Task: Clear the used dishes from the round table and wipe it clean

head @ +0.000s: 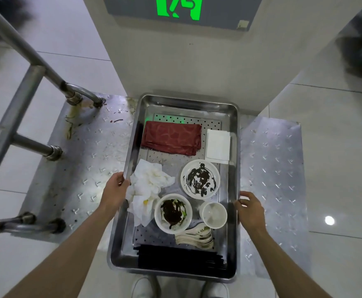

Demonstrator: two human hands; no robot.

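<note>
The used dishes are all in the deep rectangular stainless-steel tray (233, 151), which sits on the cart's diamond-plate steel platform (79, 168). At its right is a round white plate smeared with dark sauce (200, 179). Nearer are a white bowl with dark residue (173, 213) and a small white cup (213, 214). Nearest lie stacked white ceramic spoons (195, 236) and a bundle of black chopsticks (180, 258).

Crumpled white paper napkins (147, 190) lie along the left side. A folded dark red cloth (172, 137) and a folded white cloth (218, 145) lie at the far end.

The left hand (116, 188) grasps the tray's left rim, fingers curled over it. The right hand (249, 206) has its fingertips at the right rim, but I cannot tell whether it has closed on it.

The round table is out of view. Clearing looks finished, and this seems to be the step of handling the loaded tray at the cart. Wiping remains, and it calls for one of those cloths and a walk to the table.
</note>
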